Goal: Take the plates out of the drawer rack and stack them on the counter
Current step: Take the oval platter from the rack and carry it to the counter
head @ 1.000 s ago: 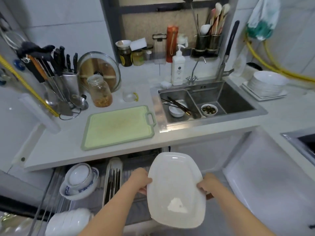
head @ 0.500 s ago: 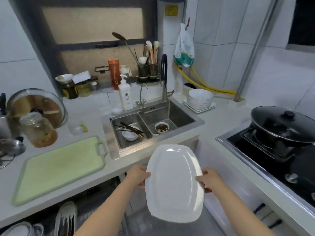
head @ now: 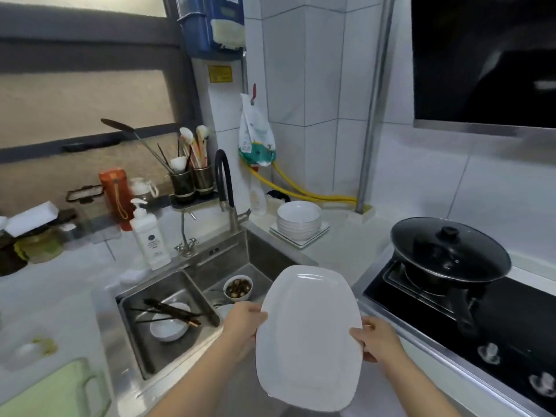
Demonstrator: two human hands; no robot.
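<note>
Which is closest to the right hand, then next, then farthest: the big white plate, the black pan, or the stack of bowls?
1. Big white plate: gripped by the right hand.
2. Black pan: on the stove, to the right.
3. Stack of bowls: back counter corner.

The kitchen is evenly lit with a cool, bluish cast, and the light seems to fall from overhead. Shadows are soft and faint. A pale sheen lies across the white plate [head: 310, 335] and dull highlights run along the steel sink [head: 210, 266] rim. The range hood [head: 484, 58] at upper right reads almost black, with a smeared reflection. The wide lens bends the wall tiles and the pipe [head: 376, 100] near the edges. Detail is soft throughout, smudged at the left edge.
</note>
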